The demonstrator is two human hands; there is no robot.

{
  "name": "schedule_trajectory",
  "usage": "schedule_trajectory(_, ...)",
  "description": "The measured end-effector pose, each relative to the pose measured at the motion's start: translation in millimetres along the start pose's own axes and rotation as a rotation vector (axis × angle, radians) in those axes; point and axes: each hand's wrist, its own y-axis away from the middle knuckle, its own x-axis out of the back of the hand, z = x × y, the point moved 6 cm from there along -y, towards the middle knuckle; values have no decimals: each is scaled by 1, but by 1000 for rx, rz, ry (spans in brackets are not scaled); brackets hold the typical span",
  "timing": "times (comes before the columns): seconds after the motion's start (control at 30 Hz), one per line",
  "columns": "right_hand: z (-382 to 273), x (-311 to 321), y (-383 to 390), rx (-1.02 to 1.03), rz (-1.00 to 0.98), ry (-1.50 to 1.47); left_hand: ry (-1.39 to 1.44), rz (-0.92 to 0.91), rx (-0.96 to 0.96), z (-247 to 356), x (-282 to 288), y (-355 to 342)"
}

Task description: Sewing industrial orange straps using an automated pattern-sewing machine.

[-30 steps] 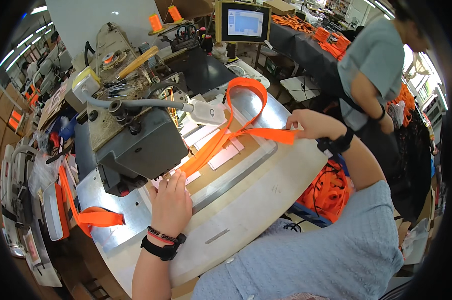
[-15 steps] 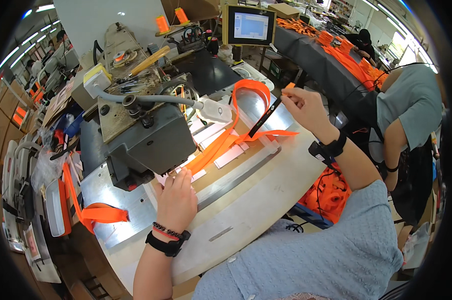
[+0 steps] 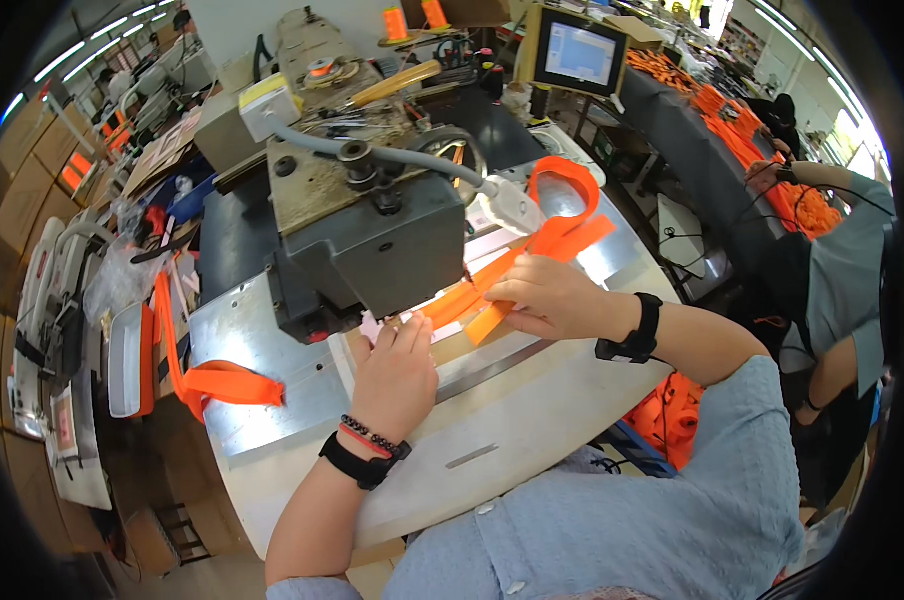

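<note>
An orange webbing strap [image 3: 570, 238] runs over the work plate of a sewing machine [image 3: 372, 245], with a loop curling up at its far end. My right hand [image 3: 552, 298] pinches the strap close to the machine head, and an orange end sticks out below its fingers. At the strap's near end, my left hand [image 3: 397, 375] lies with its fingers stretched out, the tips on the strap and a pale pink strip [image 3: 370, 328]. The machine head hides part of the plate beyond my fingertips.
A lamp [image 3: 512, 208] on a grey flexible arm lights the plate. Another orange strap [image 3: 234, 383] lies on the metal table at left, beside a white and orange tray [image 3: 132, 360]. A screen [image 3: 577, 55] stands behind; a co-worker [image 3: 837, 290] is at right.
My right hand has come down and left from the raised black-and-orange end to the strap near the machine head. My left hand stays on the strap. The whole view has shifted.
</note>
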Motion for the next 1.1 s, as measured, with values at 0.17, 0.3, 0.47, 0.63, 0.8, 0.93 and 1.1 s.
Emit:
schedule_trajectory(0.17,9,-13,-27,84,-141,-2,-17,7,0,2,1,0)
schedule_trajectory(0.3,21,-24,-42,-310,-426,-304,-27,-28,-8,4,4,-2)
schedule_trajectory(0.47,34,-44,-56,-418,-568,-540,-40,-70,17,3,3,-2)
schedule_trajectory(0.63,50,-62,-59,-404,-502,-469,-28,-76,26,5,4,-3)
schedule_trajectory(0.8,58,-75,-57,-389,-400,-342,7,-70,48,3,5,1)
schedule_trajectory(0.93,59,-77,-58,-411,-377,-350,15,-109,105,2,10,-1)
schedule_trajectory(1.1,66,-85,-55,-323,-240,-302,24,-132,118,2,12,-1)
